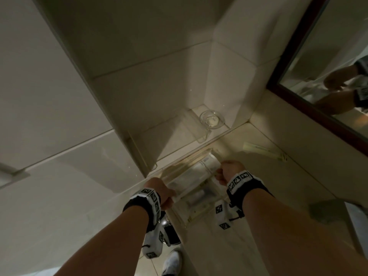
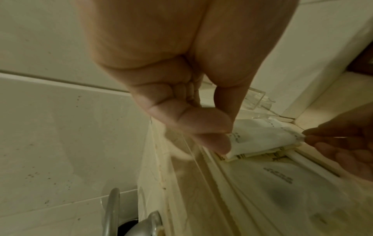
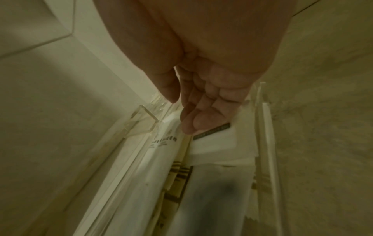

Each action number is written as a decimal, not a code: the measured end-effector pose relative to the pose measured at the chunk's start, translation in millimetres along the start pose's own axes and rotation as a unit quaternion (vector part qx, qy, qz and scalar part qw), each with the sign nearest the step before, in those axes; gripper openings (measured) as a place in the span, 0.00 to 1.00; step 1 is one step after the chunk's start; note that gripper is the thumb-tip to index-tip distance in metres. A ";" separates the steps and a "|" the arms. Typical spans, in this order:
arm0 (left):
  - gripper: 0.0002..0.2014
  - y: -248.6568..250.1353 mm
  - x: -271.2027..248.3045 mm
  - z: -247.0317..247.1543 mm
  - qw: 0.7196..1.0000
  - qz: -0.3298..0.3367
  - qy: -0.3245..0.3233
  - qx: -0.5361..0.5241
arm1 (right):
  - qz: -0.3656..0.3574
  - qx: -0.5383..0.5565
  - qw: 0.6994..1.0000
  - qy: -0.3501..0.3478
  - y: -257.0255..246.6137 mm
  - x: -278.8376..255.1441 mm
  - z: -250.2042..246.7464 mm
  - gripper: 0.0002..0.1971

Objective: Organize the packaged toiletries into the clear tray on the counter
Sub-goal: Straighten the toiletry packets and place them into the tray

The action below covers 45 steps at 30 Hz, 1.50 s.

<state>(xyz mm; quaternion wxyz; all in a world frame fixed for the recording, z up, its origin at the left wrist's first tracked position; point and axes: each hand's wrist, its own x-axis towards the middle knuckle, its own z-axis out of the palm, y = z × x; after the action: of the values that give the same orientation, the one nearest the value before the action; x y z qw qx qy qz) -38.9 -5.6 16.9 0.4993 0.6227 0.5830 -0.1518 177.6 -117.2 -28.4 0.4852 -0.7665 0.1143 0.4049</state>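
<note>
both your hands pinch one white packet (image 1: 196, 172) over the tray (image 1: 199, 213), centre frame: left hand (image 1: 162, 193), right hand (image 1: 229, 172). uneven release could snag it on the rim.

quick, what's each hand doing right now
Left hand: closed, pinching one end of the white packet over the clear tray.
Right hand: closed, pinching the other end of that packet.

Dim beige tiled walls (image 1: 59, 86), dark-framed mirror (image 1: 328, 80), marble counter (image 1: 288, 186)
</note>
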 end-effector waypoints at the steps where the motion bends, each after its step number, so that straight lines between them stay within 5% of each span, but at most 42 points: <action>1: 0.13 0.9 -1.2 -0.7 1.000 -0.005 0.002 0.000 | -0.006 0.000 1.000 0.005 -1.0 -1.8 -0.9 0.14; 5: 0.13 6.3 -9.5 -4.4 0.999 -0.023 -0.005 -0.049 | -0.020 0.009 1.000 0.002 -7.4 -13.2 -9.5 0.11; 17: 0.10 89.2 -61.1 7.3 0.984 0.138 -0.013 -0.108 | -0.124 -0.034 0.992 0.003 -52.7 -77.9 -110.7 0.06; 27: 0.09 184.7 -138.4 79.2 0.949 0.283 -0.113 -0.081 | -0.115 0.131 0.972 0.158 -70.2 -150.8 -256.9 0.07; 36: 0.10 252.1 -224.3 191.6 0.918 0.336 -0.208 -0.034 | -0.122 0.164 0.933 0.297 -20.6 -231.2 -388.9 0.10; 45: 0.10 255.2 -317.3 326.2 0.868 0.370 -0.326 0.054 | -0.115 0.267 0.873 0.391 90.3 -310.4 -498.0 0.06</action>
<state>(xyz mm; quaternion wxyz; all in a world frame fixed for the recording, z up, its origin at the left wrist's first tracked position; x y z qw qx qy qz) 226.4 -403.0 226.6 0.6464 0.7337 0.1046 -0.1813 179.7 -646.8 240.1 0.6302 -0.7114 0.3093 -0.0326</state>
